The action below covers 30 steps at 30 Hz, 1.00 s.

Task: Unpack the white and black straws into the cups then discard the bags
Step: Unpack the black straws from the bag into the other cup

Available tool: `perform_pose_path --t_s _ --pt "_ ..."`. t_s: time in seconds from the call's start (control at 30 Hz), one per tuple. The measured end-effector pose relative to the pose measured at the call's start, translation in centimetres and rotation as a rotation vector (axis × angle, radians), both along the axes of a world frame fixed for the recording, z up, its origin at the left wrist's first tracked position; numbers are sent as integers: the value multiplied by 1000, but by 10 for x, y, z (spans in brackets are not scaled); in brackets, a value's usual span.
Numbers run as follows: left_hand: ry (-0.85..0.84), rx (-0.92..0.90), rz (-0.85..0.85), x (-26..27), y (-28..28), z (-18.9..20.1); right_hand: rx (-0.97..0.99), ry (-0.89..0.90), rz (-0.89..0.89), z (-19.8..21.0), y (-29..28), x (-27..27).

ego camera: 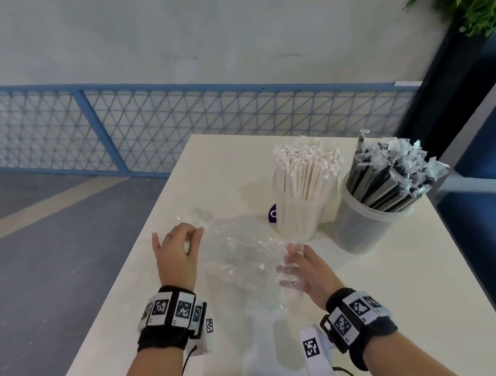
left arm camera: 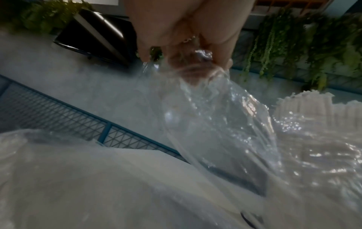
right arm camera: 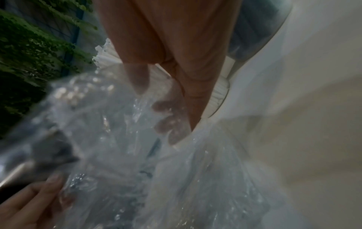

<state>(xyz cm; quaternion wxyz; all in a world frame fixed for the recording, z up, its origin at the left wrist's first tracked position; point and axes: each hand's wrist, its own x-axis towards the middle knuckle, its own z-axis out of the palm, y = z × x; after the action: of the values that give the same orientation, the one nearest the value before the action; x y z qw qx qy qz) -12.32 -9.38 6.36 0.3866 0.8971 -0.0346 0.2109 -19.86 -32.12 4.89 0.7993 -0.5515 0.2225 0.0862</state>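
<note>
Head view:
Bag [ego camera: 238, 246]: clear, crumpled, lying on the table [ego camera: 392, 280] between both hands.
Left hand [ego camera: 176, 250]: fingers curling, pinching the bag's left edge.
Right hand [ego camera: 307, 271]: gripping the bag's right edge, fingers showing through the plastic.
White straws [ego camera: 307, 172]: standing in a clear cup [ego camera: 298, 216], just behind the bag.
Black straws [ego camera: 391, 173]: leaning in a second cup [ego camera: 368, 224], beside the first.

Left wrist view:
Left hand [left arm camera: 186, 31]: fingertips pinching the bag [left arm camera: 215, 116], which is trailing downward.

Right wrist view:
Right hand [right arm camera: 176, 62]: fingers curling into the bag [right arm camera: 117, 139]; white straws [right arm camera: 105, 57] showing behind it.
</note>
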Motion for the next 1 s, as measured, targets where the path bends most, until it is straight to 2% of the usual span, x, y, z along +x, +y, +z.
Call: perform_pose_path --t_s 0.13,0.17,0.23,0.3,0.37,0.4,0.43,0.5,0.57,0.7,0.77,0.9,1.0 --pt "-10 -78 191 18 30 3 -181 36 -161 -9 -5 8" --pt "13 -65 221 21 38 2 -306 54 -214 -13 -8 10" --pt "62 -38 164 24 46 0 -704 14 -290 -13 -12 14" --pt "114 -33 67 22 46 -5 -1034 -260 -283 -4 -3 16" --pt "165 -40 -1 19 45 -15 -1202 -491 -59 5 17 18" --pt "178 -57 -30 18 45 -20 -1284 -496 109 3 27 19" --pt "193 -77 -52 17 46 -26 -1369 -418 288 -1 38 21" --pt "253 -98 -78 18 46 -33 -1511 -131 611 -17 48 25" --pt "334 -94 -100 21 49 -37 -1549 78 827 -29 52 28" --pt "492 -42 -115 31 43 -33 -1512 214 1004 -43 59 32" --pt "517 19 -60 35 32 -29 -1481 239 1066 -47 62 32" --pt "406 99 50 48 20 -37 -1406 292 1111 -53 63 32" --pt "457 214 102 57 26 -40 -1328 330 1090 -56 63 36"
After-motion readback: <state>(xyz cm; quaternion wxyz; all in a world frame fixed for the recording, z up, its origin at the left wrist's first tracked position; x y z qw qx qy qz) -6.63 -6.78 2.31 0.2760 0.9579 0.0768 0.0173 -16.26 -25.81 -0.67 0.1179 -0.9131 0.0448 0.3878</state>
